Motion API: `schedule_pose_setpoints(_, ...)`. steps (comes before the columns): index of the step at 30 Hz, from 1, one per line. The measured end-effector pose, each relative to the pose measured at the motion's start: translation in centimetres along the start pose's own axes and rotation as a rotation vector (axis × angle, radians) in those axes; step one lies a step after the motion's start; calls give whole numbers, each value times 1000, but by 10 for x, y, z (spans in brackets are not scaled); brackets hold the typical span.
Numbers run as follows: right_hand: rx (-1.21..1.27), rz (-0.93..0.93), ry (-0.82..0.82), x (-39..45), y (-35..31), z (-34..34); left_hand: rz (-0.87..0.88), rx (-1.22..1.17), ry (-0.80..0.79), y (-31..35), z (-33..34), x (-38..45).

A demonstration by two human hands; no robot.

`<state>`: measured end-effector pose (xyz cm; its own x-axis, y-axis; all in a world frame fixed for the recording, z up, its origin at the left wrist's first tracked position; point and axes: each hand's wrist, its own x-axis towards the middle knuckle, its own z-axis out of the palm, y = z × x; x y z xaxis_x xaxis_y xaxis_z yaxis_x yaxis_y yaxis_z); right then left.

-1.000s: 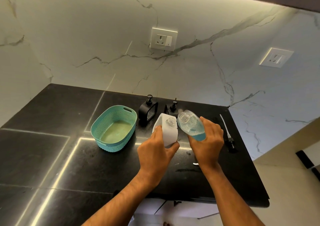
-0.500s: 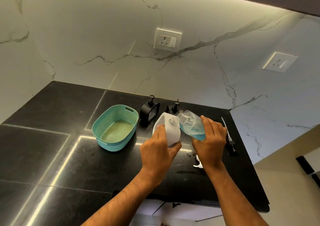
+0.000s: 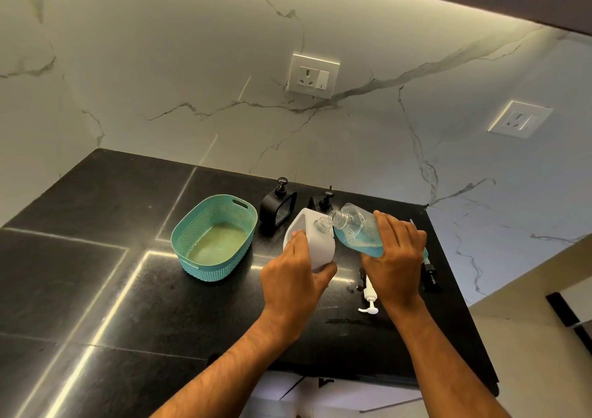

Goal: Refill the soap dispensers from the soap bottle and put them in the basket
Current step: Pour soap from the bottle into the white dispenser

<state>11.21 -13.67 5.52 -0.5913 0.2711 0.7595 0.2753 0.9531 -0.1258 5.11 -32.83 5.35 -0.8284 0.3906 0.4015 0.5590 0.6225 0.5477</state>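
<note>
On the black stone counter (image 3: 96,289) under a white marble wall (image 3: 160,81), right of the teal basket (image 3: 205,267), the left hand (image 3: 293,284) is grasping the white dispenser (image 3: 315,244) and the right hand (image 3: 395,257) is tilting the clear soap bottle (image 3: 358,233), mouths nearly touching, with two black dispensers (image 3: 277,206) behind and a white pump (image 3: 370,296) lying nearby; no writing is readable.

1. A glossy black stone-like finish with bright streaks of reflected light is shown by the countertop (image 3: 96,273).
2. Beside the teal basket (image 3: 214,237), a perforated weave-patterned plastic, a matt white dispenser (image 3: 315,244) is seen.
3. Clear smooth plastic is shown by the soap bottle (image 3: 355,230) next to that dispenser.
4. Pale veined marble with a soft sheen is seen on the wall (image 3: 160,81) behind the basket.
</note>
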Motion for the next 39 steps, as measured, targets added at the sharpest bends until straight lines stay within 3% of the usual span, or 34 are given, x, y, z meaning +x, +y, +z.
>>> schedule_pose_setpoints(39, -68, -132, 20, 24, 1, -2, -3, -20, 6, -8, 3, 11)
